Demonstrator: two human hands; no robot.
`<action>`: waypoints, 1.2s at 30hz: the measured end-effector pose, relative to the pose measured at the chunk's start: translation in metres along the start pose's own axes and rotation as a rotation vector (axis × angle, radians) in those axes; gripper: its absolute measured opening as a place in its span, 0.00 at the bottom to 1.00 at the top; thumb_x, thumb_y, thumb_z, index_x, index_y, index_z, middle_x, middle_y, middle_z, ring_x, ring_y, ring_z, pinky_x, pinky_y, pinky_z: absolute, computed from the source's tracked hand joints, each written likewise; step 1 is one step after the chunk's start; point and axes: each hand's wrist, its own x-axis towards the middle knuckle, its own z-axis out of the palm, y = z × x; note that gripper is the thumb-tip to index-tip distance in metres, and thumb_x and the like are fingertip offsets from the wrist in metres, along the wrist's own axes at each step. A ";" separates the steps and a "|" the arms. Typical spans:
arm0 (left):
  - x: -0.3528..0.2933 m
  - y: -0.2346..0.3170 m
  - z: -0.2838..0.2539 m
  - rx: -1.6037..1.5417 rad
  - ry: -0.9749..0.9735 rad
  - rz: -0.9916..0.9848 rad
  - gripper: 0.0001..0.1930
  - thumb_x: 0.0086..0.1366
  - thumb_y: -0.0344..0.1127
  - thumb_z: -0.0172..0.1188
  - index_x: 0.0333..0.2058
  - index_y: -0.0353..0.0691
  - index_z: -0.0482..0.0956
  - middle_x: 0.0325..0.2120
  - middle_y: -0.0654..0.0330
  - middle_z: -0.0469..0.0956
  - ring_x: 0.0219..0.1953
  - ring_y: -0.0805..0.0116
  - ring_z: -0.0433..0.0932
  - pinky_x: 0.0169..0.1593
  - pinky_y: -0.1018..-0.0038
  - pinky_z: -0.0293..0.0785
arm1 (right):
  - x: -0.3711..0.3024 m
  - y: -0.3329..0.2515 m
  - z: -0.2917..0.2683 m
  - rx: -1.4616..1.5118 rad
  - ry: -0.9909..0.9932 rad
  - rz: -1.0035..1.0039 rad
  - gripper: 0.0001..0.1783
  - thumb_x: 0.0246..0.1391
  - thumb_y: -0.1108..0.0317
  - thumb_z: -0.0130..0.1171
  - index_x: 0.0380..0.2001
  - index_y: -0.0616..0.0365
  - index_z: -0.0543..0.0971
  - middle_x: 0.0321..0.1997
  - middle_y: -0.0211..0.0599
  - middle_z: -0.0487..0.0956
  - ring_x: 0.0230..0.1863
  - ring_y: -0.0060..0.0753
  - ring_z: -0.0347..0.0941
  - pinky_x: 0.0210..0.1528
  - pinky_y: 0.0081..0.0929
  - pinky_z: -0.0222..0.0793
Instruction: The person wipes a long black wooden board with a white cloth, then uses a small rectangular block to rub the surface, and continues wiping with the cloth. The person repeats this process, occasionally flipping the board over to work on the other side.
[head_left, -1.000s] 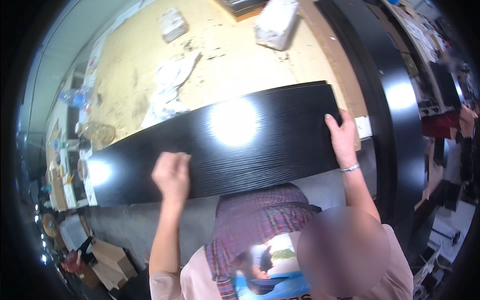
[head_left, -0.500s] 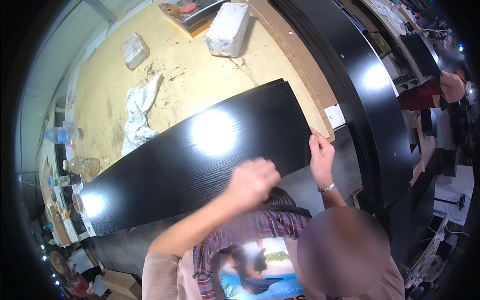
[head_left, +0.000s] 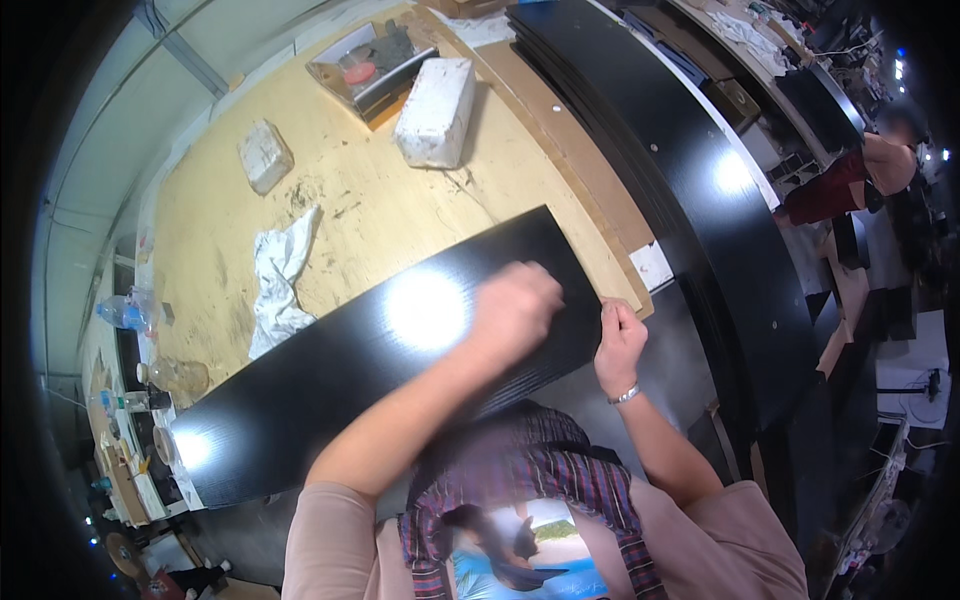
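A long black wood-grain panel (head_left: 330, 400) lies slantwise across the near part of the workbench, its right end close to me. Above the right part of this panel is my left hand (head_left: 515, 310), slightly blurred, with its fingers curled in. Whatever may be inside those fingers is hidden. At the panel's right edge, my right hand (head_left: 620, 345) is closed, thumb and fingers pinching the edge. Beyond the panel, a crumpled white cloth (head_left: 280, 280) lies on the bench.
The stained yellow bench top (head_left: 360, 240) carries two white wrapped blocks (head_left: 437, 112) and an open box (head_left: 375, 75) at the back. Black panels (head_left: 690, 200) are stacked on the right. Plastic bottles (head_left: 175, 377) stand at the left edge. Another person (head_left: 860, 175) is at the far right.
My left hand has moved up and away from me, from the panel's near edge to over its surface. My right hand stays at the right edge. The view has shifted a little.
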 end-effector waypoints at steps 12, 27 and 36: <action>0.049 -0.017 0.024 0.139 0.030 -0.085 0.05 0.56 0.33 0.66 0.29 0.43 0.79 0.28 0.57 0.77 0.33 0.52 0.80 0.35 0.57 0.77 | 0.001 0.008 0.003 0.005 0.035 -0.019 0.11 0.65 0.74 0.53 0.39 0.72 0.82 0.39 0.46 0.84 0.41 0.36 0.79 0.49 0.29 0.73; -0.280 -0.100 -0.249 0.740 0.583 -1.003 0.05 0.59 0.36 0.67 0.31 0.44 0.81 0.31 0.57 0.81 0.35 0.51 0.81 0.37 0.58 0.77 | 0.011 0.051 -0.018 -0.151 -0.013 -0.032 0.16 0.70 0.67 0.52 0.41 0.73 0.80 0.30 0.27 0.76 0.35 0.20 0.66 0.41 0.24 0.66; -0.504 -0.074 -0.416 0.773 1.114 -1.436 0.06 0.63 0.31 0.63 0.38 0.39 0.85 0.30 0.53 0.83 0.34 0.57 0.83 0.42 0.64 0.75 | -0.011 -0.030 0.020 -0.521 0.105 -0.428 0.08 0.64 0.78 0.55 0.44 0.67 0.80 0.52 0.45 0.80 0.55 0.42 0.75 0.58 0.37 0.72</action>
